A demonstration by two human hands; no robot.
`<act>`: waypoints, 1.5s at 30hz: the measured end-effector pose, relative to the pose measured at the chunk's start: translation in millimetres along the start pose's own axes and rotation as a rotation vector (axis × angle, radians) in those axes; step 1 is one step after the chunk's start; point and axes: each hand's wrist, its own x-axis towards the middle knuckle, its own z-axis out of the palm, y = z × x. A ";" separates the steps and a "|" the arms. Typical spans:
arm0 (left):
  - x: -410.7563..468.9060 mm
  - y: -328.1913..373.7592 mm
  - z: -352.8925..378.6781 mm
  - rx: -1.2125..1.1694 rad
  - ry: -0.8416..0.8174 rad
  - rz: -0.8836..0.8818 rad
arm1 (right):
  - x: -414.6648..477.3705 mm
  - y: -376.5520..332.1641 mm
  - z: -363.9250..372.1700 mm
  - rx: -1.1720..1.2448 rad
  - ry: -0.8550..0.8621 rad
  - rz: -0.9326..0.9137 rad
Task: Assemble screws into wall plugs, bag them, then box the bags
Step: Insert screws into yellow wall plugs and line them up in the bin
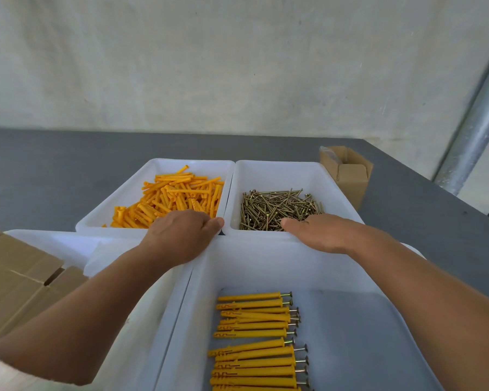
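Left hand (181,235) reaches into the orange plugs (175,198), right hand (319,232) into the screws (277,207) — whether either grips anything cannot be told.

No text, label, brand, number or sign can be read. The cardboard box (350,179) to the right of the screw tub (277,173) shows plain brown faces. The flat cardboard (14,277) far to the tub's left is also unprinted.
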 end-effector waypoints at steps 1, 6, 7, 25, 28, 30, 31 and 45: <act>0.4 -0.1 0.2 -0.026 0.020 -0.008 | 0.0 -0.3 -0.4 0.011 -0.010 -0.001; -0.1 1.2 -0.6 -0.204 0.131 -0.035 | -0.7 0.7 -1.4 0.059 -0.038 -0.017; -0.5 1.6 -0.9 -0.233 0.151 -0.039 | -0.2 1.4 -1.1 0.062 -0.041 -0.019; -3.9 9.4 -2.1 -0.432 0.301 -0.028 | -6.8 1.5 -0.7 0.087 0.045 -0.098; -3.6 12.4 -6.2 -0.469 0.386 -0.009 | -8.2 3.8 -1.5 0.175 0.050 -0.142; -4.1 13.9 -10.1 -0.497 0.449 0.011 | -10.0 4.8 -3.1 0.249 0.043 -0.167; -4.5 14.5 -11.6 -0.520 0.478 0.021 | -11.0 5.1 -4.1 0.257 0.051 -0.182; -14.7 35.7 -25.4 -1.130 0.262 -0.041 | -23.9 -15.2 -17.1 0.652 0.381 -0.410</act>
